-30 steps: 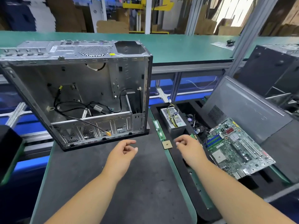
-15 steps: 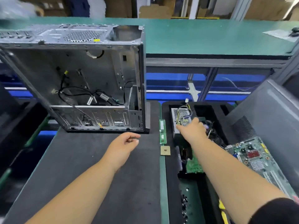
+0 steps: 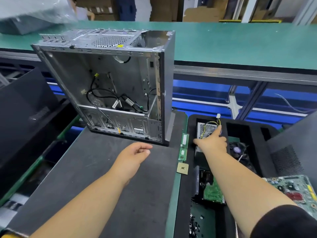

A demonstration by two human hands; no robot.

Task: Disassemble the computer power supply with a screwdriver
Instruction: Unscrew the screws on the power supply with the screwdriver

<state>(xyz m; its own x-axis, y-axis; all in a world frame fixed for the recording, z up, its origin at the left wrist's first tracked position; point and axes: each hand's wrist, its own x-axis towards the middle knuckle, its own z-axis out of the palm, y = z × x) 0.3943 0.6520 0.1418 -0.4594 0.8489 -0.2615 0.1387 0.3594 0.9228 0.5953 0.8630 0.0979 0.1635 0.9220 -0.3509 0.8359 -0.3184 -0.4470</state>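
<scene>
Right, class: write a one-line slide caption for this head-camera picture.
Right hand reaches onto the power supply in the black tray; left hand hovers by the open computer case.

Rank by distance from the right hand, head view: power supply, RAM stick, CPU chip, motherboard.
From the right hand:
1. Power supply: under the fingers, in the black tray.
2. RAM stick: just to its left, on the mat edge.
3. CPU chip: left of the forearm, nearer the person.
4. Motherboard: far right, near the bottom edge.

Bright even overhead light, soft shadows (edges warped, corners blurred).
</scene>
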